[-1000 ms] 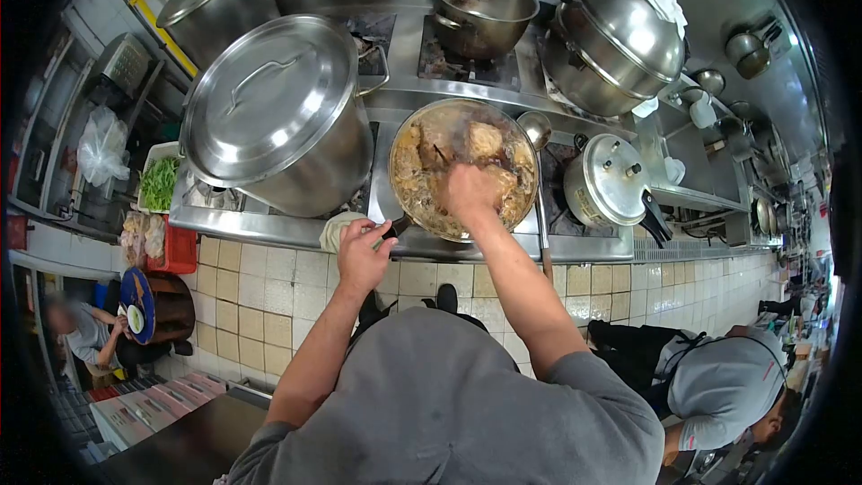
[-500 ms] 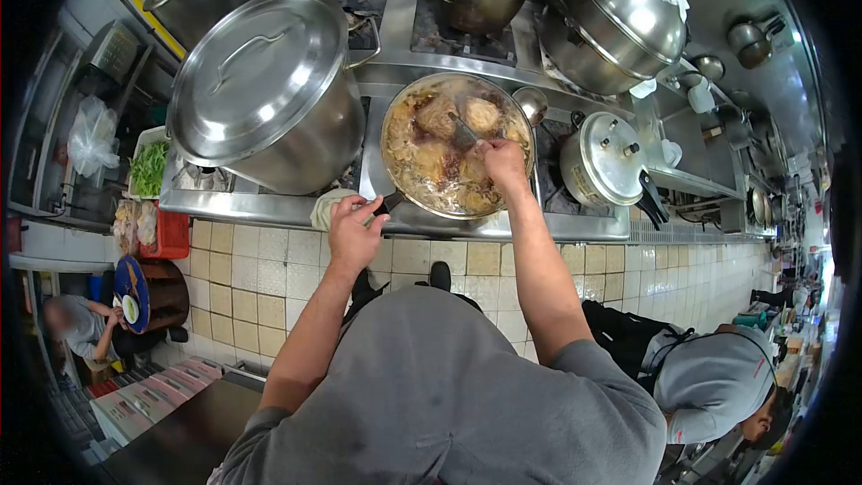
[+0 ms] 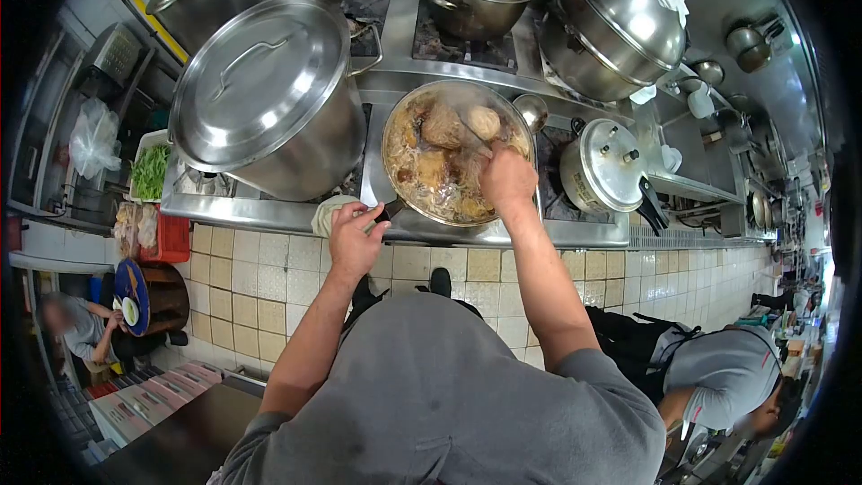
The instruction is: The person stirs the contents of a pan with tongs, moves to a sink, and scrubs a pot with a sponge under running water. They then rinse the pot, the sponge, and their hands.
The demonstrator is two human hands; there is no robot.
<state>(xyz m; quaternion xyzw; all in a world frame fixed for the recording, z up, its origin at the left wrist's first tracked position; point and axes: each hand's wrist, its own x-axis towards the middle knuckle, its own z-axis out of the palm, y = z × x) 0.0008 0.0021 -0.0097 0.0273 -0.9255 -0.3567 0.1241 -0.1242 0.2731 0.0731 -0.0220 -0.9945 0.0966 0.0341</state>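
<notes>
Pan (image 3: 388, 162): sat on the stove (image 3: 575, 232), full of browned food (image 3: 438, 171).
Left hand (image 3: 355, 238): fingers curled round its handle (image 3: 388, 210).
Right hand (image 3: 507, 181): fingers clamped a spatula (image 3: 469, 133) over the food.

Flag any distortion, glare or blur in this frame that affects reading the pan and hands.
Head view: heavy fisheye bending and black corners; glare on the big pot lid and domed lid; the pan, the left hand on its handle and the right hand gripping a utensil are sharp; far edges go soft.
</notes>
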